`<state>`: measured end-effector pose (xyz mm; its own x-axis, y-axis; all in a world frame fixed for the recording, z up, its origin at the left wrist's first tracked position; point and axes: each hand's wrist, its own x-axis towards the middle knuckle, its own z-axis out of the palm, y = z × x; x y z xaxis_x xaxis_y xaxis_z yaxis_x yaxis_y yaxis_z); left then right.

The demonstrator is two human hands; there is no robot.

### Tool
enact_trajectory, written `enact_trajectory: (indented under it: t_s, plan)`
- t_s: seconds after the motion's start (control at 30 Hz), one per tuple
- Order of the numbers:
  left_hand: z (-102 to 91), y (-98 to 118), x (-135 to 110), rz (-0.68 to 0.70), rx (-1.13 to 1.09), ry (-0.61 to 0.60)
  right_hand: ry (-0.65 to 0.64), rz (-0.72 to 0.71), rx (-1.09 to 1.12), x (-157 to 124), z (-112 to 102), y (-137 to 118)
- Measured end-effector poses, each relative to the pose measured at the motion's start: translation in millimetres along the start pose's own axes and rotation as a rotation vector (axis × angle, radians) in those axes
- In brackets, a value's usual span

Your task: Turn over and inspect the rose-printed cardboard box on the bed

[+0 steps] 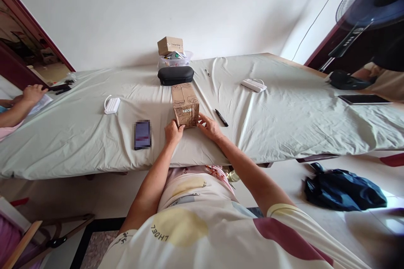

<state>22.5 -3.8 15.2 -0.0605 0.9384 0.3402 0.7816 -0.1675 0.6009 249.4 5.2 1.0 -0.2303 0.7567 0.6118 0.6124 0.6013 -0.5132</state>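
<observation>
A brown cardboard box (185, 105) with dark line drawings on it rests on the cloth-covered table straight ahead of me. At its near lower left corner, my left hand (173, 133) is closed, with the thumb against the front face. On the opposite side, the fingertips of my right hand (209, 127) are bent against the near right edge. Just right of that hand lies a black marker pen (221, 117). A phone (142, 135) with a blurred-out screen lies left of my left hand.
Behind the box are a black zip case (175, 76) and a plastic tub (164, 61) topped by a smaller carton (170, 45). White corded blocks (112, 105) lie left and right. A tablet (364, 99) is far right. Other people's hands (34, 93) show at both sides.
</observation>
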Motion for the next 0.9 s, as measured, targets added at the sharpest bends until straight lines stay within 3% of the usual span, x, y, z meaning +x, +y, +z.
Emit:
enact_trajectory:
  t_s: [0.17, 0.33, 0.47, 0.63, 0.9]
  plan:
    - [-3.0, 3, -1, -0.045, -0.037, -0.005, 0.005, -0.004, -0.054, -1, -1, 0]
    - [-6.1, 6, -2, -0.031, -0.037, -0.038, 0.0, 0.085, -0.111, -1, -2, -2]
    - [-7.7, 8, -3, -0.055, -0.072, -0.04, 0.007, 0.142, -0.089, 0, -1, -1]
    - [-7.3, 7, -3, -0.043, -0.199, -0.042, 0.003, 0.114, 0.01, -1, -3, -3]
    - [2.7, 2, -1, 0.029, -0.233, -0.12, 0.223, 0.128, 0.089, 0, -9, -11]
